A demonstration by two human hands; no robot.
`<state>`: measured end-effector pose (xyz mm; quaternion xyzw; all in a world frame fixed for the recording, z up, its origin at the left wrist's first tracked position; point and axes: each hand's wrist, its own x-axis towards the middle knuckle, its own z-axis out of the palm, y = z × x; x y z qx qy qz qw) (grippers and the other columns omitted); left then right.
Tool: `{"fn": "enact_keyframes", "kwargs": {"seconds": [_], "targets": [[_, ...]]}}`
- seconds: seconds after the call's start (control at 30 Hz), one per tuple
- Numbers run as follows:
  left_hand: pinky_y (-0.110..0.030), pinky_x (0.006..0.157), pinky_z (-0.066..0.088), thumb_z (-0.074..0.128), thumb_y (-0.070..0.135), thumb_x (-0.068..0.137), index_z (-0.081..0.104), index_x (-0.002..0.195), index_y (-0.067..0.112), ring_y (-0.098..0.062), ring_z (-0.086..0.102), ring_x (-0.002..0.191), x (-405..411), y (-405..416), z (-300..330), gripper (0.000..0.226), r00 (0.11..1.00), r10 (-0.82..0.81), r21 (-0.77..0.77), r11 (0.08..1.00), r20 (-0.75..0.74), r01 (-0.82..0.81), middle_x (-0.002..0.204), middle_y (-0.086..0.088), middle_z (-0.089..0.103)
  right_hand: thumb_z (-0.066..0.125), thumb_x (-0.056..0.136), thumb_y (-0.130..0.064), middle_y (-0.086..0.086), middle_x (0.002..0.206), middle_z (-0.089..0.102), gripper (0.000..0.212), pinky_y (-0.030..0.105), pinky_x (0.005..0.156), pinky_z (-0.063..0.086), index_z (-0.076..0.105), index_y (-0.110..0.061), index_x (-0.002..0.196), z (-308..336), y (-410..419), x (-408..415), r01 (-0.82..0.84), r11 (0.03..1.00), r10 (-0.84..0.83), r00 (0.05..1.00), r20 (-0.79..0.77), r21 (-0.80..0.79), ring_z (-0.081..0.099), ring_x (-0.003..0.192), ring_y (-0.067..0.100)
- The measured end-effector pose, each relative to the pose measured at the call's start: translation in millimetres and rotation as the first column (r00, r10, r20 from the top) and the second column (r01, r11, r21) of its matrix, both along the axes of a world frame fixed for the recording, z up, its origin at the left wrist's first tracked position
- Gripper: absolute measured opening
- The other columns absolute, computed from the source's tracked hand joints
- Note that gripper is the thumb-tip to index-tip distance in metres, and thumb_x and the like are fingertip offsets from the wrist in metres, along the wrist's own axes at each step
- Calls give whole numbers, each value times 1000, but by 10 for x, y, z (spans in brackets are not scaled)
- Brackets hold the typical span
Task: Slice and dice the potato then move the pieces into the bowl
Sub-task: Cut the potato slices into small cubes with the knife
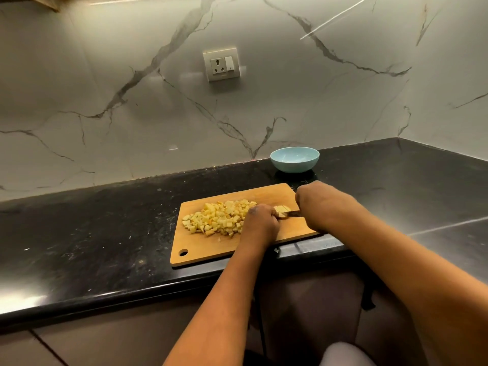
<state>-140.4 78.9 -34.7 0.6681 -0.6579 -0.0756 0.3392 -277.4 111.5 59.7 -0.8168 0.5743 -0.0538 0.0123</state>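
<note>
- The left hand (pixel 260 220) sits on the wooden cutting board (pixel 211 247) with its fingers curled down over a small uncut strip of potato (pixel 283 208), pinning it to the board.
- The right hand (pixel 319 207) is just right of that strip, seen from the back of the wrist; its fingers are turned away from the camera, so the grip itself is hidden, though a knife (pixel 291 213) juts from under it toward the left hand.
- The knife blade lies low across the board, its tip touching the near edge of the potato strip by the left fingertips.
- A loose heap of diced potato pieces (pixel 219 219) lies on the board's middle, just left of the left hand; one small cube sits apart at the heap's near edge.
- The board lies tilted on a black stone counter (pixel 92 233), its hanging hole at the near left corner.
- A pale blue bowl (pixel 294 159) stands on the counter beyond the board's far right corner, against the wall, with no potato visible inside.
- Behind rises a grey-veined marble wall (pixel 132 114) with a socket and switch plate (pixel 221 65).
</note>
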Motion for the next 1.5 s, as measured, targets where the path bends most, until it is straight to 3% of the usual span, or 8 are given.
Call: {"fn": "enact_keyframes", "kwargs": {"seconds": [0.17,0.33,0.57,0.87,0.97,1.13,1.5], "targets": [[-19,88,42,47,5,94,75,106,8,-15,62,101,37,27,14,31,997,8,11,1000,-75,-8,111,-6,72,68,85,-7,0,89,56,26,35,90,53,63,-15,109,145,54,-140,2,1000,-1,997,-80,13,56,88,18],[-14,78,41,49,5,94,73,111,8,-7,56,88,69,86,12,29,994,19,-69,997,-108,-26,110,-7,72,65,90,-13,1,99,61,22,24,79,45,64,-18,111,165,-34,-260,0,1000,-1,996,90,6,54,89,14],[-24,80,50,48,4,93,75,101,6,-17,65,88,6,106,-18,28,999,22,-86,996,-35,-25,102,-11,73,68,86,-8,1,97,64,27,34,85,56,65,-20,110,-86,-140,-97,-14,1000,17,991,136,-20,61,87,16],[-18,69,46,48,5,94,76,97,6,-13,61,79,19,64,-44,28,1000,15,-71,997,0,-15,94,-9,72,67,85,-4,4,99,63,30,34,84,56,62,-18,111,-216,-153,-4,-8,1000,6,994,112,13,60,86,18],[-23,66,49,47,4,93,76,91,6,-16,62,74,18,44,-59,29,1000,12,-71,997,27,-10,91,-11,72,65,84,-1,7,103,61,30,36,85,56,60,-16,109,-255,-118,58,-16,1000,15,996,84,8,59,88,21],[-31,74,56,48,5,93,76,90,6,-17,64,77,31,34,-59,28,1000,5,-75,997,-5,-5,89,-10,72,66,85,-3,5,99,63,30,34,85,56,62,-17,111,-216,-152,14,-5,1000,4,994,107,6,60,87,19],[-29,74,57,49,7,94,76,97,6,-15,64,77,44,22,-68,27,1000,-7,-67,998,-22,5,91,-9,73,67,86,-5,5,101,63,30,33,87,56,64,-19,112,-174,-162,-29,6,999,-11,992,123,42,60,87,17]]}}
